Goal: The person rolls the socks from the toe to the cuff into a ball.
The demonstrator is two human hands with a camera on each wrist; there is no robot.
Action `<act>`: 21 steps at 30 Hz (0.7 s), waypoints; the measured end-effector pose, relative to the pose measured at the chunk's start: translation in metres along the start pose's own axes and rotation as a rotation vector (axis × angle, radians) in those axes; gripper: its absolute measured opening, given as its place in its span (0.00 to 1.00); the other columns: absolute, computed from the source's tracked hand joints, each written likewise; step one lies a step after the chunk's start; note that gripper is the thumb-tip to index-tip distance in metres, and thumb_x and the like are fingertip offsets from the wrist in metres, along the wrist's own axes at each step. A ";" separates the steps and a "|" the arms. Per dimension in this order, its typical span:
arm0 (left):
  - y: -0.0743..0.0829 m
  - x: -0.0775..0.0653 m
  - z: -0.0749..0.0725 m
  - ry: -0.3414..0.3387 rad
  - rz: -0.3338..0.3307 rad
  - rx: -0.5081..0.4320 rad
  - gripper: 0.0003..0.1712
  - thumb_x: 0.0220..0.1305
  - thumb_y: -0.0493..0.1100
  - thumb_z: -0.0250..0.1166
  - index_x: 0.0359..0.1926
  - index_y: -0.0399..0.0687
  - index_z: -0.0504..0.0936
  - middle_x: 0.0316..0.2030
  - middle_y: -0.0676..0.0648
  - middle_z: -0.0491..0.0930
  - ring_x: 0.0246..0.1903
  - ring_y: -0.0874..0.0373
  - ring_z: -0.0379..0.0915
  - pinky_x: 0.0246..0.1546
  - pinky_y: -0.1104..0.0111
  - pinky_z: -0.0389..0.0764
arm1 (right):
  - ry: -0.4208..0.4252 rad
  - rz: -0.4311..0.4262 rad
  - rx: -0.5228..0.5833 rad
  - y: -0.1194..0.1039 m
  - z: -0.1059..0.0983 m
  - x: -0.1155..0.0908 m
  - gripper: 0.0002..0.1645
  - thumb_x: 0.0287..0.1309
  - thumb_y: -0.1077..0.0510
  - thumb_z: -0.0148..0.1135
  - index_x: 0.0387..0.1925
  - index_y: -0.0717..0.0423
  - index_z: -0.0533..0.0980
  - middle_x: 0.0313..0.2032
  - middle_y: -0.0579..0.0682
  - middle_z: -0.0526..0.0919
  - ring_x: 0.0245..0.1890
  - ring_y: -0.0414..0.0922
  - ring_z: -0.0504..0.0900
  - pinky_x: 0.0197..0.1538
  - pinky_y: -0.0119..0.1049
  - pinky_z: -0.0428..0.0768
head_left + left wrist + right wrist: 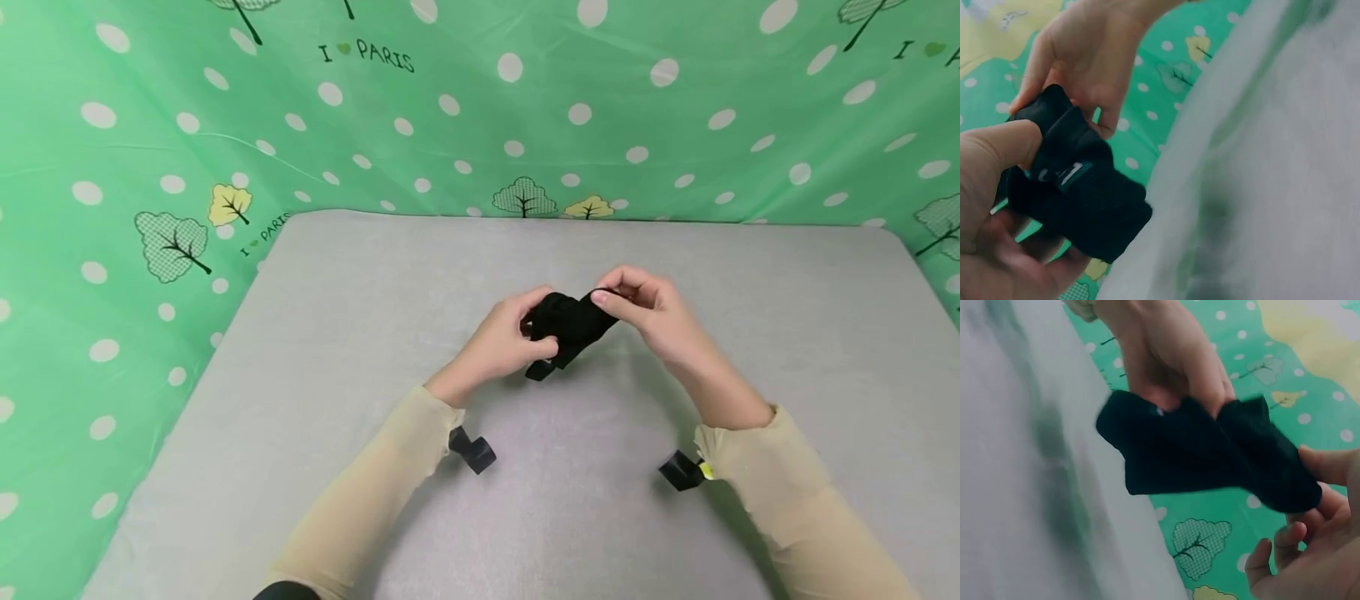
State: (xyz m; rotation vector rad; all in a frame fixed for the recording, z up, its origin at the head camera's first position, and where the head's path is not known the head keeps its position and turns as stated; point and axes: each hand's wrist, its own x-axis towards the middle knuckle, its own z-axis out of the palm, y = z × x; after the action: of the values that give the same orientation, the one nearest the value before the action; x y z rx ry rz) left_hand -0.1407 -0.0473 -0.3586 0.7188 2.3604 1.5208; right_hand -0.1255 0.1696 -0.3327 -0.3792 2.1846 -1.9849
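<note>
Folded black socks (573, 327) are held up between both hands, above the grey table. My left hand (502, 337) grips the bundled left part, thumb in front and fingers behind. With thumb and fingertips my right hand (648, 312) pinches the upper right end. From the left wrist, the socks (1079, 187) show overlapping folds and a small white mark near the left thumb. In the right wrist view the socks (1179, 450) stretch sideways, one rounded end between the right thumb and fingers; the left hand (1172, 356) is partly hidden behind them.
The grey table (337, 292) spreads beneath both forearms. A green dotted cloth (450, 133) with tree prints hangs behind and at the left. Small black wrist-worn pieces (474, 451) stick out below the beige sleeves (375, 492).
</note>
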 end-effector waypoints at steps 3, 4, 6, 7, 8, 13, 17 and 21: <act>0.004 -0.003 -0.001 -0.044 0.035 -0.112 0.24 0.55 0.29 0.60 0.54 0.43 0.79 0.45 0.44 0.81 0.37 0.60 0.74 0.42 0.74 0.77 | -0.039 -0.003 0.033 -0.002 -0.006 0.001 0.05 0.69 0.61 0.58 0.35 0.53 0.79 0.31 0.39 0.80 0.33 0.39 0.76 0.43 0.31 0.74; 0.006 -0.005 -0.001 -0.055 0.051 -0.144 0.23 0.55 0.29 0.60 0.54 0.42 0.79 0.45 0.43 0.81 0.38 0.60 0.74 0.44 0.73 0.78 | -0.057 -0.004 0.051 -0.003 -0.008 0.001 0.06 0.69 0.61 0.58 0.35 0.51 0.79 0.31 0.40 0.80 0.33 0.39 0.76 0.43 0.31 0.74; 0.009 -0.008 -0.001 -0.065 0.083 -0.192 0.22 0.56 0.28 0.60 0.54 0.40 0.79 0.47 0.42 0.81 0.40 0.60 0.75 0.47 0.72 0.79 | -0.098 -0.007 0.106 -0.003 -0.009 0.001 0.08 0.69 0.63 0.57 0.35 0.50 0.79 0.31 0.40 0.80 0.34 0.39 0.75 0.44 0.31 0.74; 0.010 -0.010 -0.001 -0.064 0.096 -0.203 0.22 0.57 0.27 0.60 0.53 0.40 0.79 0.47 0.41 0.81 0.41 0.59 0.75 0.48 0.72 0.79 | -0.119 -0.011 0.141 -0.003 -0.009 0.001 0.09 0.69 0.64 0.56 0.35 0.50 0.80 0.31 0.41 0.80 0.34 0.39 0.75 0.45 0.31 0.74; 0.012 -0.012 -0.001 -0.060 0.110 -0.211 0.21 0.57 0.27 0.60 0.53 0.39 0.79 0.48 0.41 0.81 0.42 0.59 0.76 0.49 0.71 0.79 | -0.141 -0.014 0.177 -0.002 -0.009 0.002 0.10 0.69 0.65 0.56 0.35 0.50 0.80 0.31 0.41 0.80 0.34 0.39 0.75 0.46 0.31 0.74; 0.017 -0.019 -0.001 0.003 0.169 -0.207 0.20 0.57 0.26 0.63 0.52 0.38 0.80 0.51 0.41 0.79 0.47 0.57 0.76 0.51 0.69 0.81 | -0.240 0.003 0.321 0.003 -0.003 0.004 0.13 0.70 0.66 0.53 0.34 0.50 0.80 0.29 0.41 0.79 0.33 0.39 0.76 0.49 0.32 0.73; 0.019 -0.023 -0.001 0.046 0.199 -0.225 0.18 0.57 0.24 0.64 0.50 0.35 0.81 0.51 0.41 0.75 0.50 0.54 0.75 0.52 0.66 0.82 | -0.299 0.029 0.431 0.010 0.002 0.006 0.12 0.70 0.64 0.54 0.34 0.50 0.80 0.29 0.41 0.79 0.34 0.38 0.76 0.49 0.33 0.72; 0.022 -0.024 -0.003 0.048 0.219 -0.249 0.16 0.58 0.25 0.67 0.48 0.34 0.82 0.49 0.40 0.75 0.51 0.54 0.74 0.51 0.63 0.84 | -0.385 0.060 0.542 0.016 0.005 0.008 0.11 0.71 0.61 0.54 0.33 0.50 0.79 0.31 0.41 0.79 0.35 0.38 0.75 0.44 0.32 0.72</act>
State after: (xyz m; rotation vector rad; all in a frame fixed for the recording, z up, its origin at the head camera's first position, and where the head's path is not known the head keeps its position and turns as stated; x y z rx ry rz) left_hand -0.1152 -0.0548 -0.3393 0.9098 2.1270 1.8998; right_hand -0.1326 0.1636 -0.3490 -0.5448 1.3551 -2.1460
